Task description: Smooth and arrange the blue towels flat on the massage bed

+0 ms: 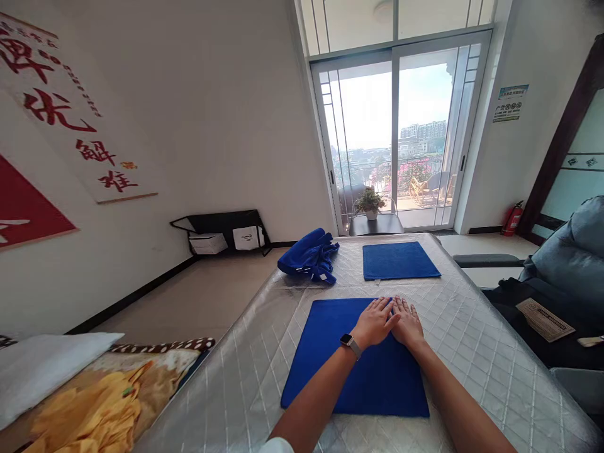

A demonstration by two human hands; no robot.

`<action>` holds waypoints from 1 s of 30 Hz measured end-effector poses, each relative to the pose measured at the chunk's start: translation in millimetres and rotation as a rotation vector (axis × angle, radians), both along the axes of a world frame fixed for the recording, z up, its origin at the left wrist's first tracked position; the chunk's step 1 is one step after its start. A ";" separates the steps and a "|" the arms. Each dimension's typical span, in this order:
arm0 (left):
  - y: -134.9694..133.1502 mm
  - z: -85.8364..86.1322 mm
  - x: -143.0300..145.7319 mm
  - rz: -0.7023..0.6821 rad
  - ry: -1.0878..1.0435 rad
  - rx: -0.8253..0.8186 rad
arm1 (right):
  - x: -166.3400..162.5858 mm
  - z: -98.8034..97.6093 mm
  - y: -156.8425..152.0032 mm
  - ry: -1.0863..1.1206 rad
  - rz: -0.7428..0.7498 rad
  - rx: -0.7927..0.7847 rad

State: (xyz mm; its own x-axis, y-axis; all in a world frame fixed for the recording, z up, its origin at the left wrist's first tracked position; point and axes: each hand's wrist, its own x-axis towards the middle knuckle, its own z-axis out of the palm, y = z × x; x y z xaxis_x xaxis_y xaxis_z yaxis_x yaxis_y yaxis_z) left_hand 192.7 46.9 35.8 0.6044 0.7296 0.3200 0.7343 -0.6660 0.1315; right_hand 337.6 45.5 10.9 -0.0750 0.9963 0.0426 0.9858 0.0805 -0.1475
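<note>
A blue towel [330, 352] lies flat on the silver quilted bed cover [476, 340] in front of me. Both palms rest flat on its far half, side by side. My left hand [374, 322] wears a watch on the wrist; my right hand [406, 323] touches it at the thumb side. Neither hand grips anything, and the fingers lie stretched out. Farther back, a folded blue towel [399, 260] lies flat. To its left sits a crumpled heap of blue towels [309, 254].
A pillow and patterned yellow blanket [94, 402] lie at the left. A grey recliner [566, 270] stands right of the bed. Beyond the bed's far end are a small table with a potted plant [370, 204] and glass balcony doors. A black rack [221, 233] sits by the wall.
</note>
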 end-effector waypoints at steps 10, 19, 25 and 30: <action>13.4 -18.6 16.1 0.104 -0.011 -0.151 | 1.1 -1.7 1.6 -0.040 -0.002 0.010; 14.9 -22.0 -94.4 0.265 0.078 -0.104 | -2.7 -0.2 4.7 0.015 -0.043 -0.002; 15.1 -25.8 -181.0 0.486 0.031 -0.163 | -1.5 -4.9 7.2 0.005 -0.043 0.001; 16.0 -32.5 -200.1 0.532 -0.006 -0.154 | -2.1 -5.1 8.0 -0.021 -0.047 -0.010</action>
State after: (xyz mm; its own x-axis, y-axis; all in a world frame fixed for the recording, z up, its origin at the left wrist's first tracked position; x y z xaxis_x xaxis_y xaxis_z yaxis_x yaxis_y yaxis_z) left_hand -7.3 62.9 3.3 0.1383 0.9724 0.1878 0.9632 -0.1762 0.2028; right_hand 335.5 53.5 5.7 -0.0284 0.9991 0.0313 0.9913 0.0322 -0.1278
